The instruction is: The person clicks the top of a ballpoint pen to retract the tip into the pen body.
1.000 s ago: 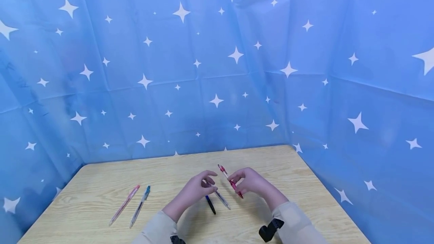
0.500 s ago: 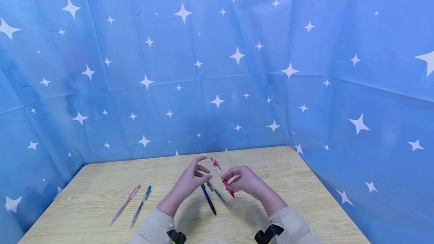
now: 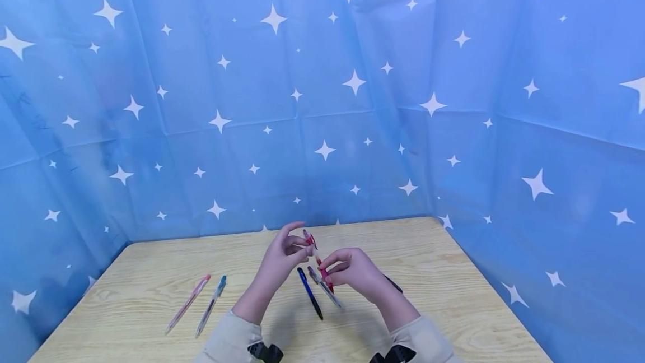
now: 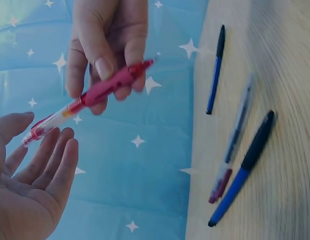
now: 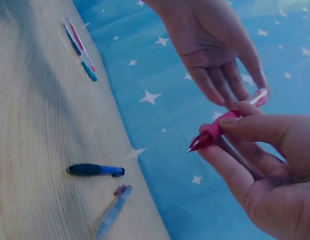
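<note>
My right hand (image 3: 355, 274) pinches a pink ballpoint pen (image 4: 102, 92) by its pink grip, thumb against fingers. In the right wrist view the metal tip of the pen shows and points away from the left hand. The clear, red-clipped end reaches between the thumb and fingers of my left hand (image 3: 279, 262), which are spread and only loosely bent around it. Below the hands, a blue pen with a black grip (image 3: 309, 293) and a clear pen with a purple end (image 4: 239, 127) lie on the wooden table (image 3: 403, 240).
At left on the table lie a pink pen (image 3: 187, 304) and a clear pen with a teal end (image 3: 210, 307), side by side. Another blue-and-black pen (image 4: 216, 70) lies farther right, partly behind the right hand in the head view. A blue star-patterned curtain (image 3: 322, 99) stands behind the table.
The right hand has moved left with the pink pen, bringing its clip end to the left hand. The left hand has risen away from the pens on the table, its fingers spreading.
</note>
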`<state>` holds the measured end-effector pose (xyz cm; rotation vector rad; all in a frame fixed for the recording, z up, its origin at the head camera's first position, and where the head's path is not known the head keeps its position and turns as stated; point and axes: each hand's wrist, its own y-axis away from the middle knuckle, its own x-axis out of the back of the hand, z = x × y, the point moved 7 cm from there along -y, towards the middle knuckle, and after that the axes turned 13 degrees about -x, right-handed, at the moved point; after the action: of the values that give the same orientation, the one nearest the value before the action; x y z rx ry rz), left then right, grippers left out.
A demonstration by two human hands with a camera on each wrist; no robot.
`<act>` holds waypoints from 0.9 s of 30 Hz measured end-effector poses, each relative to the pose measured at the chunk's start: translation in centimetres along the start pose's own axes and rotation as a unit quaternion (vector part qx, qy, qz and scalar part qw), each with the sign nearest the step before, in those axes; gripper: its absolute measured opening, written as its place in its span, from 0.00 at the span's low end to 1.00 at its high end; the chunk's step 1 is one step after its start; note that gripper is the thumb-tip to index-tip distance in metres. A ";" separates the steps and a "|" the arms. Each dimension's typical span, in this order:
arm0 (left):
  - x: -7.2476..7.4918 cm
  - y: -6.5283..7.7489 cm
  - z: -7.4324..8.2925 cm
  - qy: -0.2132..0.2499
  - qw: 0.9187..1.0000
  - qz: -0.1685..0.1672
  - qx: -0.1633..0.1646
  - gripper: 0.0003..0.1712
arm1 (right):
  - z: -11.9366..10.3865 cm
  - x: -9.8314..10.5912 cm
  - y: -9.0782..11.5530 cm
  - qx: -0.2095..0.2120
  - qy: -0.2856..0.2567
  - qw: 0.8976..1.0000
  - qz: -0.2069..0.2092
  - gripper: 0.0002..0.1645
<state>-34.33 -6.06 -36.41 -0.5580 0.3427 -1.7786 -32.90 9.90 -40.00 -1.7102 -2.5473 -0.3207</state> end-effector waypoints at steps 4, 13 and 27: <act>-0.1 0.0 0.5 0.041 0.999 0.027 0.002 0.32 | -0.1 -0.3 0.0 0.012 -0.008 1.000 0.008 0.10; 0.1 0.3 1.4 0.061 0.995 0.083 -0.011 0.29 | -0.8 -1.3 -0.2 0.038 -0.050 0.998 0.006 0.10; 0.3 0.7 1.7 0.053 0.994 0.091 -0.026 0.22 | -0.7 -2.0 0.0 0.051 -0.072 0.996 0.004 0.10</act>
<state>-32.90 -6.43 -35.32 -0.4553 0.5002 -1.6299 -32.21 7.98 -39.66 -1.7661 -2.6031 -0.0669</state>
